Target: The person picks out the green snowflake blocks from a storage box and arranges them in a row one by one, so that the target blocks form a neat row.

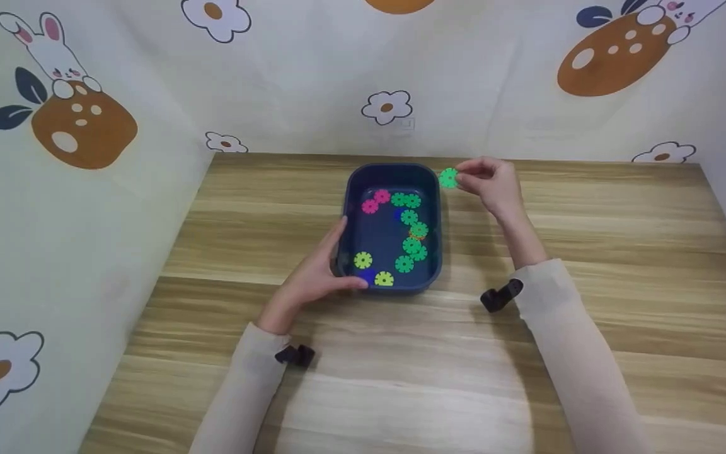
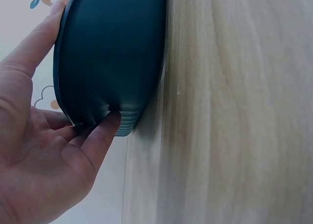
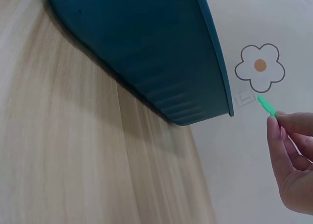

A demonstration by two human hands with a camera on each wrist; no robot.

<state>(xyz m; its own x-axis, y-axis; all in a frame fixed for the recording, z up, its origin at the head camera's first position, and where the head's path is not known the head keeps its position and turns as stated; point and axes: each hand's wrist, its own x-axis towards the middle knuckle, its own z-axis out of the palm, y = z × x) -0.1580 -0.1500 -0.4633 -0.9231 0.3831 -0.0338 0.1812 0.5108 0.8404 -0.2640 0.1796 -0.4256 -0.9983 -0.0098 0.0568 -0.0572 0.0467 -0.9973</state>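
Note:
A dark blue plastic bin (image 1: 392, 289) stands on the table with several notched plastic discs inside: green discs (image 1: 404, 263) along its right side, pink discs (image 1: 375, 202) near the far left, and yellow discs (image 1: 363, 260) near the front left. My left hand (image 1: 312, 272) grips the bin's near left corner, thumb at the front rim and fingers along the left wall (image 2: 112, 53). Just outside the far right rim, my right hand (image 1: 492, 186) pinches a green notched disc (image 1: 449, 178) between thumb and fingers. The right wrist view shows that disc (image 3: 266, 106) edge-on.
The wooden table (image 1: 621, 265) reaches back to a wall cloth (image 1: 312, 82) printed with flowers and rabbits. Black wrist devices are strapped at both sleeves, one at the left cuff (image 1: 295, 356) and one at the right cuff (image 1: 501, 296).

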